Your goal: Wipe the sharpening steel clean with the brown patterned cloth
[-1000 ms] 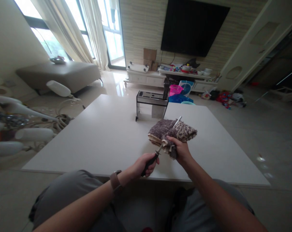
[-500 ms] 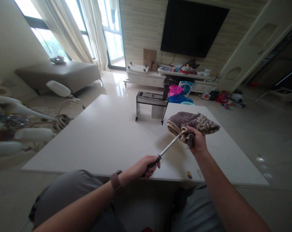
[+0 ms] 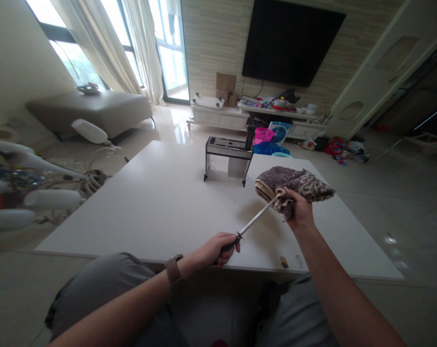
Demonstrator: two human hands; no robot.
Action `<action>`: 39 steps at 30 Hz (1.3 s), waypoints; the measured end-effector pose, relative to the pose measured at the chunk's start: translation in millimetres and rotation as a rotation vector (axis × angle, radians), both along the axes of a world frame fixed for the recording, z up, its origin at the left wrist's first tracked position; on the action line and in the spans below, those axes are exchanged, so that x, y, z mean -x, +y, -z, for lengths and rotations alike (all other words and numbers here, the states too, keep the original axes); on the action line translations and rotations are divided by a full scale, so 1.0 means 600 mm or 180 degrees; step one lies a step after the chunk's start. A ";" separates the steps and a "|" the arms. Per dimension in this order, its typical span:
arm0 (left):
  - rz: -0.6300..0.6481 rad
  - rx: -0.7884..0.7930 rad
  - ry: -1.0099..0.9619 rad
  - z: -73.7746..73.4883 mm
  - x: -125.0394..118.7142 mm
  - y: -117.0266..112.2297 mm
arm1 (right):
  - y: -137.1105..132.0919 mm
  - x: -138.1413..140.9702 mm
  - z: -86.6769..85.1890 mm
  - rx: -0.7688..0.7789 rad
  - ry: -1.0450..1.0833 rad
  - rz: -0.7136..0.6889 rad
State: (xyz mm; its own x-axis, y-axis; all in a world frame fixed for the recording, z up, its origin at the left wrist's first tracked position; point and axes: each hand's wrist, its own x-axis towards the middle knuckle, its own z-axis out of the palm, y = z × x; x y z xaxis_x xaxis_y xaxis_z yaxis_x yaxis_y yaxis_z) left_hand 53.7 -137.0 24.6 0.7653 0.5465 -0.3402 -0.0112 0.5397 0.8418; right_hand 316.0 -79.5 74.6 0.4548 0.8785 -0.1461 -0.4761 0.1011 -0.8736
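left hand: we have our left hand [image 3: 215, 247] wrapped around the black handle [image 3: 227, 246] of a metal rod [image 3: 257, 217], near the front edge of the white table [image 3: 149, 202].
right hand: we are grasping the cloth [image 3: 288, 179] with our right hand [image 3: 301, 210], thumb on top; the other fingers are mostly hidden beneath it.
rod: we see it slanting up and rightward above the table, its far end out of sight in a fold of the cloth.
rod handling: we judge it stiff, fairly heavy for its slimness and slick along the bare shaft; the handle, behind the small guard, is the place to hold it.
cloth: we see it folded thick, brown and cream, raised above the table to the right of the rod's guard.
cloth handling: we judge it soft, light and grippy, with nothing fragile about it; loose layers could slip apart, so we would pinch it where the fold wraps the shaft.
rack: we have a dark-framed rack [image 3: 237, 167] with clear panels standing upright on the table, beyond the rod and apart from the cloth.
table edge: we notice a small sticker [image 3: 284, 262] near our right forearm.
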 end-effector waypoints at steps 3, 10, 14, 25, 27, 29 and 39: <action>0.0013 0.0000 0.0010 -0.001 0.001 -0.001 | 0.001 -0.001 -0.004 0.0078 0.0077 0.0134; -0.0154 0.0028 -0.0005 0.008 0.007 0.003 | 0.011 -0.022 -0.010 -0.0133 0.0165 0.0662; -0.0472 0.0098 -0.0284 0.010 0.007 0.008 | 0.007 -0.010 -0.007 -0.0096 0.0227 0.0229; -0.1020 0.0193 -0.0513 0.015 -0.006 0.010 | -0.062 0.139 0.041 0.0279 0.0013 -0.0874; -0.1044 0.0271 -0.0497 0.018 -0.007 0.010 | -0.074 0.155 0.054 0.0343 -0.0133 -0.1127; -0.1071 0.0345 -0.0445 0.021 -0.007 0.009 | -0.082 0.166 0.066 0.0364 -0.0310 -0.1273; -0.0854 0.0307 -0.0395 0.023 -0.012 0.009 | -0.075 0.167 0.069 0.0524 -0.0355 -0.0819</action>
